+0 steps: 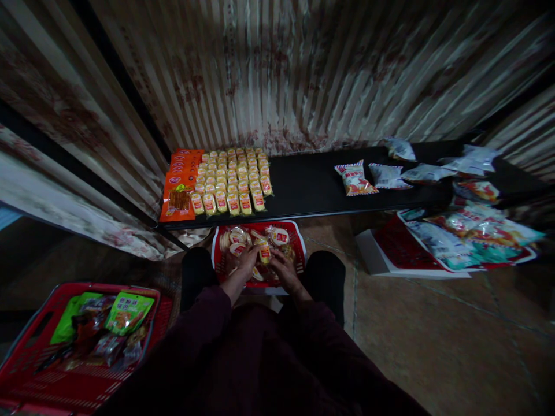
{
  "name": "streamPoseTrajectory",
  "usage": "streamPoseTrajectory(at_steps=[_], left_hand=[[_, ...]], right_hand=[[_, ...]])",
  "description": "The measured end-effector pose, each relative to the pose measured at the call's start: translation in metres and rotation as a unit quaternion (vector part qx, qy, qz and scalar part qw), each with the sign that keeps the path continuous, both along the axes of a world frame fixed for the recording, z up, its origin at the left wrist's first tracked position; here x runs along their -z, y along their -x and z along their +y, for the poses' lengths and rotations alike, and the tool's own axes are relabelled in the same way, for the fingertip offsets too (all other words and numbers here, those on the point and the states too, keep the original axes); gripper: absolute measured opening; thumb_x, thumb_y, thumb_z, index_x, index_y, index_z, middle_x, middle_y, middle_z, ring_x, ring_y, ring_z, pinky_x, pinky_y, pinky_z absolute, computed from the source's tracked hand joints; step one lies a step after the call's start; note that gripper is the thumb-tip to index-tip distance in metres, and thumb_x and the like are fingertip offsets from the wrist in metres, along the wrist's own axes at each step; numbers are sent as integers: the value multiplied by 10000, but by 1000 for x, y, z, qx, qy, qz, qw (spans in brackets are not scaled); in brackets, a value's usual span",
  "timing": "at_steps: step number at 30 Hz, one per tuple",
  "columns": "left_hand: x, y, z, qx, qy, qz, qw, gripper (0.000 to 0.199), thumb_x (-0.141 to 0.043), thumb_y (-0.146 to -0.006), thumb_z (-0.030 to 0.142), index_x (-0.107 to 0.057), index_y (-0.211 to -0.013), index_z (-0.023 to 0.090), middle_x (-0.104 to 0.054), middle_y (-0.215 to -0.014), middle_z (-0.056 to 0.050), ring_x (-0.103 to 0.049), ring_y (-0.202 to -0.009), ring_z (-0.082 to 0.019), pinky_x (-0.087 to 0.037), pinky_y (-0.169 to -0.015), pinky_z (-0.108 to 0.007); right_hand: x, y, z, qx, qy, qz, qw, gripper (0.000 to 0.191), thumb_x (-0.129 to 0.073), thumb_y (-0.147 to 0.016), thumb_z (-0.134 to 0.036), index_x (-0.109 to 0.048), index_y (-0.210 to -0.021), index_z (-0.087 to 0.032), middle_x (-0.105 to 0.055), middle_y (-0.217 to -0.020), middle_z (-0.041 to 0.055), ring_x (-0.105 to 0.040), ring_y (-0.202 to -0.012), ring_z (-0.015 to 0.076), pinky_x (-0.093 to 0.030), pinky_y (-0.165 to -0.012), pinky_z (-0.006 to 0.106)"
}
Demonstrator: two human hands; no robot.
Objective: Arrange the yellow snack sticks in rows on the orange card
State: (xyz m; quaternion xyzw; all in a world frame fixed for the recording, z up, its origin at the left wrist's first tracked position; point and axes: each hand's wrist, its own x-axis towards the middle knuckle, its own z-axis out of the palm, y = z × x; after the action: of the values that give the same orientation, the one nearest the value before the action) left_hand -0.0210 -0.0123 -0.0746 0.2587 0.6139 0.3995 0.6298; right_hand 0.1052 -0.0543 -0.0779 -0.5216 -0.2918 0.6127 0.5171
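Observation:
Both my hands are over a red basket [302,238] of wrapped snacks between my knees. My left hand [247,261] has its fingers closed at the left side of a small yellow-wrapped cake [264,252]. On the cake's right is my right hand [284,269], its fingers bent near the wrapper; whether they press on it is too dark to tell. Round clear-wrapped snacks [280,236] lie around the cake in the basket. Just beyond, on a black shelf [303,185], rows of similar yellow cakes [233,202] stand beside orange packets [177,199].
Striped chip bags [355,178] lie on the shelf's right part. Below them, a basket [394,245] holds more bags. At the lower left is a red basket [26,352] with green pouches [128,312]. Patterned curtains [277,75] hang behind the shelf.

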Motion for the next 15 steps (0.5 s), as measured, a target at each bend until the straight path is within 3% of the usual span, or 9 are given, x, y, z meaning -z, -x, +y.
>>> streamPoseTrajectory(at_steps=[3,7,15], left_hand=[[-2,-4,-2,3,-28,83,996,159,-637,-750,210,-626,-907,190,-680,-923,-47,-640,-771,-146,-503,-675,-244],[-8,-7,-4,6,-77,155,985,223,-648,-715,95,-593,-901,204,-673,-922,-36,-633,-858,-147,-487,-808,-266],[-22,-7,-8,3,-72,105,992,223,-621,-727,87,-624,-906,219,-681,-853,-15,-634,-870,-162,-489,-822,-283]], right_hand=[[2,-1,1,29,-1,-24,999,509,-799,-581,-479,-695,-1012,-229,-706,-1059,56,-646,-987,262,-513,-872,411],[0,-1,3,25,-10,-13,1000,523,-813,-577,-470,-691,-1034,-247,-703,-1088,46,-637,-1021,257,-506,-900,408],[-6,1,1,15,-2,37,999,573,-829,-577,-460,-686,-1093,-255,-715,-1092,44,-635,-1061,276,-497,-946,433]])
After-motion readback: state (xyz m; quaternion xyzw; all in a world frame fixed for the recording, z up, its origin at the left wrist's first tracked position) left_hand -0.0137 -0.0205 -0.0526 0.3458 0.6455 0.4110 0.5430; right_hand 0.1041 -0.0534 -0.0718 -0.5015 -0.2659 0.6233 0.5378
